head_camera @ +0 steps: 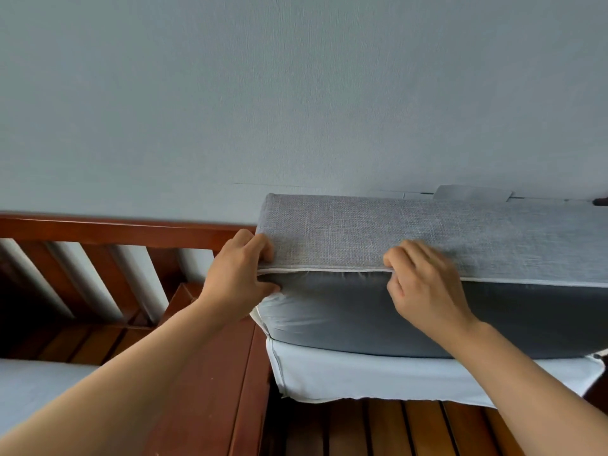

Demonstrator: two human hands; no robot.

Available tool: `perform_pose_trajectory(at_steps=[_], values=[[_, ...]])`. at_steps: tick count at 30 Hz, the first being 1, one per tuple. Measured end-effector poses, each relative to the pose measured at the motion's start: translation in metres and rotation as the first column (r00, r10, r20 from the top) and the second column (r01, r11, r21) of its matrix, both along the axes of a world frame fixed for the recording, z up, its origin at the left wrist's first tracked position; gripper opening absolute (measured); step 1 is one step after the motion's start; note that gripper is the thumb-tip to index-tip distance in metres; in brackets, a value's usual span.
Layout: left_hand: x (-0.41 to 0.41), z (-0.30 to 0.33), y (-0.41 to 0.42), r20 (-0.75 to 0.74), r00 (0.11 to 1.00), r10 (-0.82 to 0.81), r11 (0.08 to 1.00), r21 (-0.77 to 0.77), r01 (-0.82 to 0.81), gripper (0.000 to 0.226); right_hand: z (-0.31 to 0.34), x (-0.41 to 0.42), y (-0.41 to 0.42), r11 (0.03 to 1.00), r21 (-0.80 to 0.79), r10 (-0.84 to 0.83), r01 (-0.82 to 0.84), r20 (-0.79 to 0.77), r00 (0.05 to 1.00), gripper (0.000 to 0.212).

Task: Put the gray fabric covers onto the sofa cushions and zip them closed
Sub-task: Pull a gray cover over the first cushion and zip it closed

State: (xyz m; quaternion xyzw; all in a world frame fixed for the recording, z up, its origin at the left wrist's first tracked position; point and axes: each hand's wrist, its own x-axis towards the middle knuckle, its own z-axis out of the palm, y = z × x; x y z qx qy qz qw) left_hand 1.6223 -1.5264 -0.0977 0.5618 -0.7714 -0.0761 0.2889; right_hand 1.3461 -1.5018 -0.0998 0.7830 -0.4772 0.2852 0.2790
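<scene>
Gray woven cover point(411, 235) is seen stretched over a cushion point(378, 317) stood on edge on the wooden sofa frame point(210, 373), against the blue-gray wall point(296, 93); no writing is legible anywhere. Its left corner is pinched at the zipper seam point(322, 269) by the left hand point(237, 281). Further right, the seam is gripped by the curled fingers of the right hand point(424, 284).

Soft, even daylight with faint shadows and no glare; wide-angle bending at edges, slight blur throughout.
</scene>
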Motion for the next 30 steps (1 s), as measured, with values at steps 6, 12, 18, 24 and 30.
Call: perform_pose_trajectory(at_steps=[6,12,18,24,30], values=[[-0.009,-0.002,-0.005,0.076,0.995,0.070,0.997,-0.048,-0.066,0.055,-0.002,0.008,0.013,0.993,-0.093,0.072,-0.071,0.007,0.997,0.018],[-0.015,-0.007,0.009,0.220,0.968,0.119,0.979,-0.191,-0.077,0.050,-0.007,0.003,0.016,0.995,-0.102,-0.001,-0.008,-0.086,0.996,0.034],[-0.076,0.003,0.020,0.342,0.939,-0.029,0.970,-0.218,0.109,0.058,0.001,-0.046,0.022,0.961,-0.081,-0.267,0.264,-0.025,0.963,0.031],[-0.193,0.003,0.027,0.393,0.911,-0.121,0.971,-0.142,0.191,0.074,0.004,-0.147,0.040,0.906,-0.074,-0.418,0.417,0.005,0.908,0.033],[-0.315,0.007,0.031,0.430,0.879,-0.206,0.959,-0.090,0.269,0.077,0.011,-0.253,0.047,0.821,-0.035,-0.568,0.570,0.041,0.822,0.030]])
